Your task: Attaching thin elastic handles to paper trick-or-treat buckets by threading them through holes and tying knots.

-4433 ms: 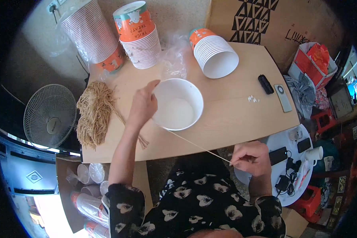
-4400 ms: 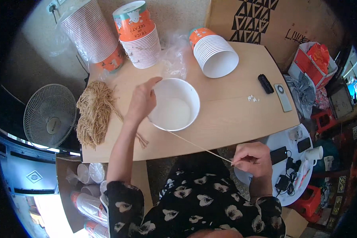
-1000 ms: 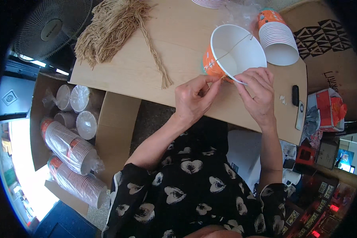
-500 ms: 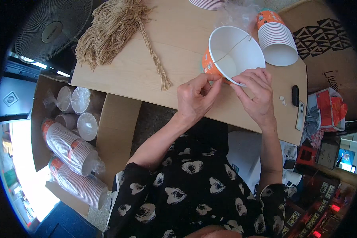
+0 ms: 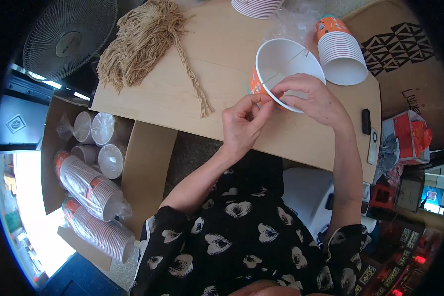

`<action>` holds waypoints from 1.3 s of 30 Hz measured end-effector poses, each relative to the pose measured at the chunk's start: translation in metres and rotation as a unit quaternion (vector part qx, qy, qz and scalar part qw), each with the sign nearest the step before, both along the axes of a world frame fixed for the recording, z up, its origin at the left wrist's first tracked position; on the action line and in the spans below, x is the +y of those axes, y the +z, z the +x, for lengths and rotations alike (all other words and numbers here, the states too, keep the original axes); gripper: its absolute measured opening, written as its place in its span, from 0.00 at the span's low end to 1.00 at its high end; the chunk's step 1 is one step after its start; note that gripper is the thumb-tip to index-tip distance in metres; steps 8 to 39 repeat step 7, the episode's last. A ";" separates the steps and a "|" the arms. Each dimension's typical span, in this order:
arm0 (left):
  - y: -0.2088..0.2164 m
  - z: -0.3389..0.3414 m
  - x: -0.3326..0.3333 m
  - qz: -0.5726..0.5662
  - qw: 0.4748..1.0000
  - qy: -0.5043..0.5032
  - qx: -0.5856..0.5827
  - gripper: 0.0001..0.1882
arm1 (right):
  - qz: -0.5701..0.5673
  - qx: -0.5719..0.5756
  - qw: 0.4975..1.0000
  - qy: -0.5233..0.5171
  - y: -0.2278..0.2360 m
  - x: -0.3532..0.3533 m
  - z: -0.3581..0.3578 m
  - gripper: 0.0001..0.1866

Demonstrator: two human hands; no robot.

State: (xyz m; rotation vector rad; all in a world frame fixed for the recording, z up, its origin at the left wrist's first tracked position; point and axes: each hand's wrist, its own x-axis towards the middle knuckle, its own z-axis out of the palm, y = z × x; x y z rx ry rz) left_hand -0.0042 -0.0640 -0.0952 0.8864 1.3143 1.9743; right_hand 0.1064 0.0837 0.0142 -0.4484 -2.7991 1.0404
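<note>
A paper bucket [image 5: 288, 64], white inside with an orange print outside, tilts toward me on the table. A thin twisted cord [image 5: 282, 72] crosses its mouth from the far wall to the near left rim. Outside that rim, thumb and forefinger of my left hand [image 5: 245, 122] pinch together where the cord comes down. My right hand [image 5: 314, 101] reaches over the near rim, thumb and fingers curled close together just inside the wall; what they grip is hidden. A bundle of tan cords [image 5: 138, 47] lies to the left, one strand trailing toward my left hand.
Stacked paper buckets [image 5: 341, 56] lie at the far right by clear plastic wrap [image 5: 296, 20]. A black-handled tool [image 5: 366, 122] rests near the right edge. On the left stand a fan [image 5: 69, 42] and a carton [image 5: 150, 163] with wrapped bucket stacks [image 5: 91, 185].
My right hand has shifted from holding the near right rim to reaching over it, fingers inside beside my left fingertips. My left hand still pinches outside the rim.
</note>
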 end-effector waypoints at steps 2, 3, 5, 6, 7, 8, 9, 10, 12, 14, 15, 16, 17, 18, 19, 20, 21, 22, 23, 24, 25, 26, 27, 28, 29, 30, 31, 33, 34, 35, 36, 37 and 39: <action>-0.002 0.000 0.000 0.002 1.000 -0.001 -0.003 0.08 | 0.002 -0.002 1.000 0.006 -0.004 0.005 0.000 0.08; -0.003 0.000 0.000 0.002 1.000 -0.004 -0.003 0.08 | 0.002 -0.004 1.000 0.012 -0.005 0.006 0.000 0.08; -0.005 0.001 0.002 0.003 1.000 -0.009 -0.004 0.08 | -0.004 -0.020 1.000 0.009 -0.005 0.007 -0.001 0.07; -0.006 0.001 0.002 0.010 1.000 -0.012 -0.004 0.09 | -0.010 -0.036 0.999 0.006 -0.004 0.006 -0.001 0.06; -0.007 0.001 0.002 0.016 1.000 -0.013 -0.004 0.09 | -0.011 -0.036 0.999 0.007 -0.005 0.007 -0.002 0.06; -0.007 0.001 0.002 0.016 1.000 -0.013 -0.004 0.09 | -0.011 -0.036 0.999 0.007 -0.005 0.007 -0.002 0.06; -0.007 0.001 0.002 0.016 1.000 -0.013 -0.004 0.09 | -0.011 -0.036 0.999 0.007 -0.005 0.007 -0.002 0.06; -0.007 0.001 0.002 0.016 1.000 -0.013 -0.004 0.09 | -0.011 -0.036 0.999 0.007 -0.005 0.007 -0.002 0.06; -0.007 0.001 0.002 0.016 1.000 -0.013 -0.004 0.09 | -0.011 -0.036 0.999 0.007 -0.005 0.007 -0.002 0.06; -0.007 0.001 0.002 0.016 1.000 -0.013 -0.004 0.09 | -0.011 -0.036 0.999 0.007 -0.005 0.007 -0.002 0.06; -0.007 0.001 0.002 0.016 1.000 -0.013 -0.004 0.09 | -0.011 -0.036 0.999 0.007 -0.005 0.007 -0.002 0.06; -0.007 0.001 0.002 0.016 1.000 -0.013 -0.004 0.09 | -0.011 -0.036 0.999 0.007 -0.005 0.007 -0.002 0.06; -0.007 0.001 0.002 0.016 1.000 -0.013 -0.004 0.09 | -0.011 -0.036 0.999 0.007 -0.005 0.007 -0.002 0.06; -0.007 0.001 0.002 0.016 1.000 -0.013 -0.004 0.09 | -0.011 -0.036 0.999 0.007 -0.005 0.007 -0.002 0.06; -0.007 0.001 0.002 0.016 1.000 -0.013 -0.004 0.09 | -0.011 -0.036 0.999 0.007 -0.005 0.007 -0.002 0.06; -0.007 0.001 0.002 0.016 1.000 -0.013 -0.004 0.09 | -0.011 -0.036 0.999 0.007 -0.005 0.007 -0.002 0.06; -0.007 0.001 0.002 0.016 1.000 -0.013 -0.004 0.09 | -0.011 -0.036 0.999 0.007 -0.005 0.007 -0.002 0.06; -0.007 0.001 0.002 0.016 1.000 -0.013 -0.004 0.09 | -0.011 -0.036 0.999 0.007 -0.005 0.007 -0.002 0.06; -0.007 0.001 0.002 0.016 1.000 -0.013 -0.004 0.09 | -0.011 -0.036 0.999 0.007 -0.005 0.007 -0.002 0.06; -0.007 0.001 0.002 0.016 1.000 -0.013 -0.004 0.09 | -0.011 -0.036 0.999 0.007 -0.005 0.007 -0.002 0.06; -0.007 0.001 0.002 0.016 1.000 -0.013 -0.004 0.09 | -0.011 -0.036 0.999 0.007 -0.005 0.007 -0.002 0.06; -0.007 0.001 0.002 0.016 1.000 -0.013 -0.004 0.09 | -0.011 -0.036 0.999 0.007 -0.005 0.007 -0.002 0.06; -0.007 0.001 0.002 0.016 1.000 -0.013 -0.004 0.09 | -0.011 -0.036 0.999 0.007 -0.005 0.007 -0.002 0.06; -0.007 0.001 0.002 0.016 1.000 -0.013 -0.004 0.09 | -0.011 -0.036 0.999 0.007 -0.005 0.007 -0.002 0.06; -0.007 0.001 0.002 0.016 1.000 -0.013 -0.004 0.09 | -0.011 -0.036 0.999 0.007 -0.005 0.007 -0.002 0.06; -0.007 0.001 0.002 0.016 1.000 -0.013 -0.004 0.09 | -0.011 -0.036 0.999 0.007 -0.005 0.007 -0.002 0.06; -0.007 0.001 0.002 0.016 1.000 -0.013 -0.004 0.09 | -0.011 -0.036 0.999 0.007 -0.005 0.007 -0.002 0.06; -0.007 0.001 0.002 0.016 1.000 -0.013 -0.004 0.09 | -0.011 -0.036 0.999 0.007 -0.005 0.007 -0.002 0.06; -0.007 0.001 0.002 0.016 1.000 -0.013 -0.004 0.09 | -0.011 -0.036 0.999 0.007 -0.005 0.007 -0.002 0.06; -0.007 0.001 0.002 0.016 1.000 -0.013 -0.004 0.09 | -0.011 -0.036 0.999 0.007 -0.005 0.007 -0.002 0.06; -0.007 0.001 0.002 0.016 1.000 -0.013 -0.004 0.09 | -0.011 -0.036 0.999 0.007 -0.005 0.007 -0.002 0.06; -0.007 0.001 0.002 0.016 1.000 -0.013 -0.004 0.09 | -0.011 -0.036 0.999 0.007 -0.005 0.007 -0.002 0.06; -0.007 0.001 0.002 0.016 1.000 -0.013 -0.004 0.09 | -0.011 -0.036 0.999 0.007 -0.005 0.007 -0.002 0.06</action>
